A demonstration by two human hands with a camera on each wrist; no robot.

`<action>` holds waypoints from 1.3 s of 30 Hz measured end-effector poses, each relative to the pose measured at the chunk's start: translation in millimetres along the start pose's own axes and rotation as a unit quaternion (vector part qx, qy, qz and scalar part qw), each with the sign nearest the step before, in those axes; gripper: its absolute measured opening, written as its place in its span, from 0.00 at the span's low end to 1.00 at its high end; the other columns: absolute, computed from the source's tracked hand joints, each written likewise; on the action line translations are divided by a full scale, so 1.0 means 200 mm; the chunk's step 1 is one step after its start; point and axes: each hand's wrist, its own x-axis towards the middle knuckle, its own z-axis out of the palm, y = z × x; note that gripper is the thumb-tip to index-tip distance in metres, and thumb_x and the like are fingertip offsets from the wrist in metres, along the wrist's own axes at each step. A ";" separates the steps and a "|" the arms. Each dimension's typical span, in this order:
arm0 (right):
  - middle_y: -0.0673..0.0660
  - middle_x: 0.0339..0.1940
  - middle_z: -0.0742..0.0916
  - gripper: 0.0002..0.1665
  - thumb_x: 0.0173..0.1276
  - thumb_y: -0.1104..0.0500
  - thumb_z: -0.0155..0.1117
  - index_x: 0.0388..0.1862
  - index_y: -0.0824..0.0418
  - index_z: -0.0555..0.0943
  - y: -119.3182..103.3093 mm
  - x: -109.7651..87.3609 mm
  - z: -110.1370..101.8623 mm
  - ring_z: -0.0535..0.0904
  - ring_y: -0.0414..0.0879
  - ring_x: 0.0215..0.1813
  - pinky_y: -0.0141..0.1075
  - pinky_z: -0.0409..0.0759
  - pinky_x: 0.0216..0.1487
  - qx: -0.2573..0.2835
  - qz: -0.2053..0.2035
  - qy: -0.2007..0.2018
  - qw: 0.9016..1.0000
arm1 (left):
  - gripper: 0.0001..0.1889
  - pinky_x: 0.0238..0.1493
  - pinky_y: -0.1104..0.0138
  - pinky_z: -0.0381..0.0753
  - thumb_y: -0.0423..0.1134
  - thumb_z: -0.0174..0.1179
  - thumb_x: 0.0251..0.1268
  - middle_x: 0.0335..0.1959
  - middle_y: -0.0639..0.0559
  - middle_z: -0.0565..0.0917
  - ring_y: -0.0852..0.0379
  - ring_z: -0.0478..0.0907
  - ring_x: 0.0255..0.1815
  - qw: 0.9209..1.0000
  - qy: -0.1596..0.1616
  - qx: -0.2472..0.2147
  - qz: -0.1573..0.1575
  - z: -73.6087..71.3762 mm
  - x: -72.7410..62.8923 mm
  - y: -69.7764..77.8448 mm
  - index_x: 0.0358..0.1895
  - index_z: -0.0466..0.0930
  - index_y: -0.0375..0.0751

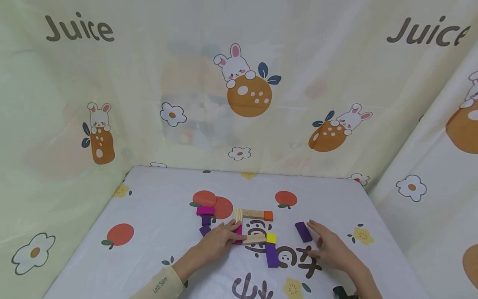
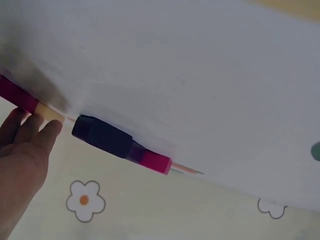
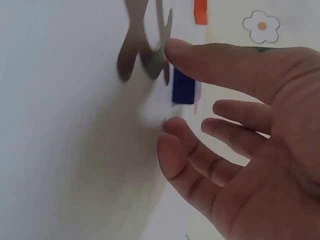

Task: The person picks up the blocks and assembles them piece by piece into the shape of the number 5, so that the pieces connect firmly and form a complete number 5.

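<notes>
My left hand (image 1: 216,243) lies over the upright line of blocks in the middle of the layout. Its fingertips touch a magenta block (image 1: 237,241) and reach the pale wooden piece (image 1: 239,214) beyond it, while the thumb tip lies at the left end of a wooden block (image 1: 254,239). In the left wrist view the fingers (image 2: 46,135) look fairly straight against the magenta and pale blocks. To the right, my right hand (image 1: 332,249) hovers with thumb and fingers spread, holding nothing. A single purple block (image 1: 303,231) lies just left of its fingertips.
A magenta block (image 1: 205,211) and two dark purple blocks (image 1: 206,220) form a curve at left. A wooden block (image 1: 254,214) ends in an orange block (image 1: 268,216); a yellow block (image 1: 271,238) adjoins a purple block (image 1: 272,255). A patterned cloth (image 1: 149,232) covers the table.
</notes>
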 end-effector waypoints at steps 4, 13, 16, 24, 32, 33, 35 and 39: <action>0.65 0.65 0.83 0.53 0.61 0.64 0.80 0.83 0.64 0.65 0.05 0.03 0.00 0.74 0.43 0.38 0.31 0.73 0.35 0.003 0.001 -0.010 1.000 | 0.22 0.79 0.42 0.68 0.30 0.60 0.77 0.79 0.49 0.73 0.42 0.66 0.84 1.000 -0.001 0.003 0.000 0.00 0.01 0.00 0.64 0.86 0.60; 0.54 0.52 0.86 0.52 0.63 0.66 0.77 0.84 0.60 0.64 0.06 0.07 -0.01 0.75 0.43 0.40 0.32 0.76 0.37 0.021 -0.010 -0.033 0.999 | 0.22 0.80 0.42 0.68 0.30 0.60 0.77 0.79 0.48 0.73 0.42 0.66 0.84 1.000 -0.003 0.004 -0.002 -0.02 0.00 0.01 0.64 0.87 0.58; 0.56 0.56 0.86 0.51 0.63 0.67 0.77 0.83 0.60 0.65 0.06 0.08 -0.01 0.74 0.42 0.38 0.31 0.75 0.37 0.017 -0.015 -0.035 0.999 | 0.22 0.79 0.42 0.69 0.29 0.60 0.76 0.79 0.48 0.73 0.42 0.66 0.83 1.000 -0.003 0.005 0.000 -0.01 0.00 0.01 0.64 0.87 0.58; 0.58 0.58 0.86 0.48 0.62 0.69 0.76 0.81 0.60 0.69 0.05 0.10 -0.02 0.74 0.44 0.38 0.32 0.75 0.35 0.022 -0.015 -0.045 0.999 | 0.22 0.79 0.42 0.69 0.29 0.59 0.76 0.79 0.48 0.73 0.42 0.66 0.84 1.000 -0.001 0.005 -0.003 -0.01 0.01 0.01 0.64 0.87 0.59; 0.57 0.58 0.86 0.47 0.63 0.69 0.74 0.81 0.59 0.69 0.05 0.11 -0.01 0.74 0.44 0.40 0.32 0.73 0.35 0.033 -0.025 -0.043 0.998 | 0.22 0.79 0.42 0.69 0.29 0.59 0.77 0.80 0.48 0.73 0.42 0.66 0.84 1.000 -0.002 0.005 -0.005 0.00 0.00 0.00 0.64 0.86 0.59; 0.57 0.55 0.86 0.47 0.63 0.70 0.74 0.81 0.59 0.70 0.05 0.12 -0.01 0.74 0.44 0.40 0.33 0.73 0.36 0.034 -0.028 -0.041 0.998 | 0.22 0.79 0.42 0.69 0.29 0.59 0.77 0.79 0.48 0.73 0.42 0.66 0.83 1.000 -0.002 0.004 -0.002 0.00 0.00 0.00 0.64 0.86 0.59; 0.54 0.51 0.86 0.44 0.63 0.70 0.74 0.79 0.59 0.72 0.06 0.12 0.00 0.75 0.44 0.40 0.32 0.73 0.36 0.036 -0.027 -0.037 0.998 | 0.22 0.79 0.42 0.69 0.29 0.60 0.76 0.79 0.47 0.73 0.41 0.67 0.83 1.000 -0.003 0.005 0.002 0.00 0.00 0.00 0.64 0.87 0.59; 0.52 0.41 0.85 0.41 0.62 0.70 0.76 0.75 0.58 0.76 0.09 0.12 0.01 0.75 0.44 0.39 0.32 0.73 0.36 0.051 -0.021 -0.024 0.998 | 0.22 0.79 0.43 0.69 0.29 0.60 0.76 0.79 0.47 0.74 0.41 0.67 0.83 1.000 -0.005 0.007 0.005 -0.01 0.00 0.01 0.64 0.87 0.59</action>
